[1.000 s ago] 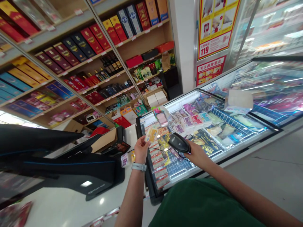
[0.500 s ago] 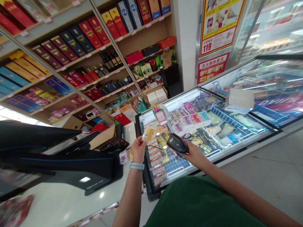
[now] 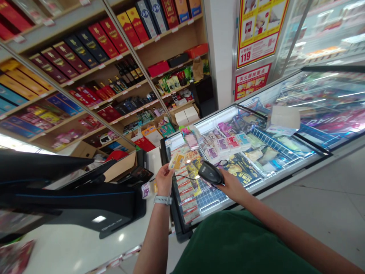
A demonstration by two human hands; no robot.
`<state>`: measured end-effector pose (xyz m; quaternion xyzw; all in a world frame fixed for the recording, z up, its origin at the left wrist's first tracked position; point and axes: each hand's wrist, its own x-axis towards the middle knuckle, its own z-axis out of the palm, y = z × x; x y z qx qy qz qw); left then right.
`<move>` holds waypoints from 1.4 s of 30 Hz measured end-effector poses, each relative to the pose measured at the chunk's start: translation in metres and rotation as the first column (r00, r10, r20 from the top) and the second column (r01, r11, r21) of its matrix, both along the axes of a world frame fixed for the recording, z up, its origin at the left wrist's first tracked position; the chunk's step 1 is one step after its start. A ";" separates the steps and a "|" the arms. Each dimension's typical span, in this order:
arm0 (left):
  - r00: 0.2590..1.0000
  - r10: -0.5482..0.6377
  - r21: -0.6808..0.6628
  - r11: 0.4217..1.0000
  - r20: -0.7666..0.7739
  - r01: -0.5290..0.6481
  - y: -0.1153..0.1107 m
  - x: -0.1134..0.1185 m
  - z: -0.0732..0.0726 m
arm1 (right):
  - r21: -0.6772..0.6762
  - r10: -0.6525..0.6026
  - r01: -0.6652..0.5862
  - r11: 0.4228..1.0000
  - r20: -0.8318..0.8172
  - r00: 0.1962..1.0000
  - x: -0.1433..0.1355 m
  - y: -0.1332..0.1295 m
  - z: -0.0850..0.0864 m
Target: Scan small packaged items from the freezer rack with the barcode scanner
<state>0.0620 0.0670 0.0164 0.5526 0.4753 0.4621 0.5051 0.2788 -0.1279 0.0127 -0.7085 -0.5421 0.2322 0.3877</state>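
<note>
My right hand (image 3: 229, 185) is wrapped round a black barcode scanner (image 3: 211, 173), held over the glass-topped freezer with its head toward the left. A thin black cable (image 3: 185, 177) runs from it past my left hand. Between its fingertips my left hand (image 3: 164, 182) pinches a small yellow-and-white packet (image 3: 177, 161), raised at the freezer's near left end. Its exact contents cannot be made out. On the counter beside my left wrist lies a small clear pack with purple print (image 3: 146, 190). Several similar packs with coloured labels (image 3: 222, 144) rest on the freezer, ahead of the scanner.
A black checkout terminal (image 3: 114, 205) stands on the white counter (image 3: 125, 243) at left. The freezer (image 3: 205, 205) stretches to the right, with an open white carton (image 3: 284, 118) on top. Shelves of boxed goods and bottles (image 3: 129, 74) line the back wall.
The whole view has shifted slightly, so everything sits a little further left. Both hands keep their holds on the packet and the scanner, with hardly any movement between them.
</note>
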 end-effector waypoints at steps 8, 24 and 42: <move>1.000 -0.007 0.007 1.000 0.006 0.007 0.002 0.001 -0.001 | 0.028 0.015 -0.015 1.000 -0.008 1.000 -0.003 0.001 -0.005; 0.999 -0.016 0.005 1.000 -0.032 0.016 0.006 0.002 -0.001 | -0.002 0.025 -0.025 1.000 0.000 1.000 -0.006 0.005 0.002; 1.000 0.008 0.004 1.000 -0.019 -0.008 0.006 0.004 -0.003 | 0.017 0.044 -0.043 0.999 -0.039 0.998 -0.004 0.007 -0.003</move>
